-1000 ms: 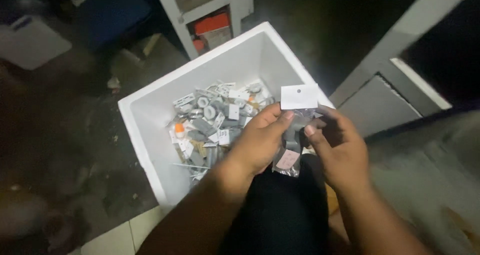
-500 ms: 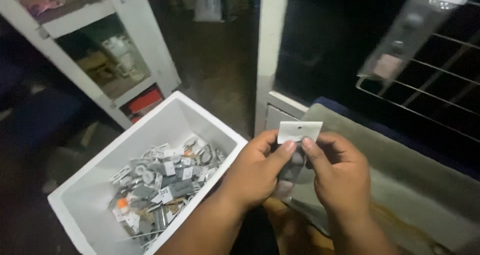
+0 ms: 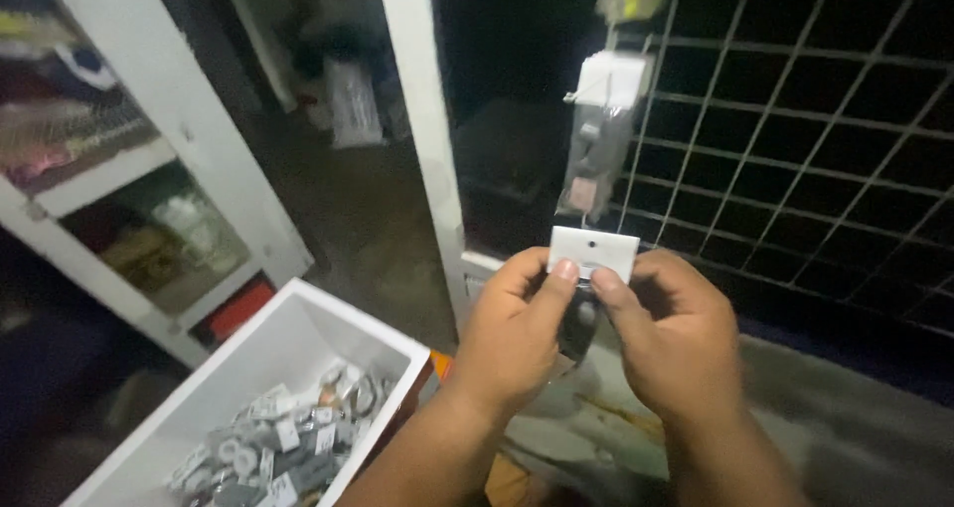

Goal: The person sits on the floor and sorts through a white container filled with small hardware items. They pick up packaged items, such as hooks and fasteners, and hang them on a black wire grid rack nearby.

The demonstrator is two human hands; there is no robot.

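White cabinet (image 3: 149, 169) with glass-fronted shelves stands at far left, and below it a white bin (image 3: 298, 353) holds a heap of small grey packets (image 3: 278, 447). Right of the bin, the left hand (image 3: 512, 343) pinches the lower left of a small packet (image 3: 593, 253), thumb and forefinger closed on its white card header. The right hand (image 3: 676, 343) grips the other corner the same way. That packet is held up in front of a wire grid (image 3: 795, 149), just below a like packet (image 3: 601, 139) hanging there. It looks light and thin: a stiff card top with a soft, slick clear pouch and a dark item below. The card, by its corners near the hole, seems the surest place to hold.
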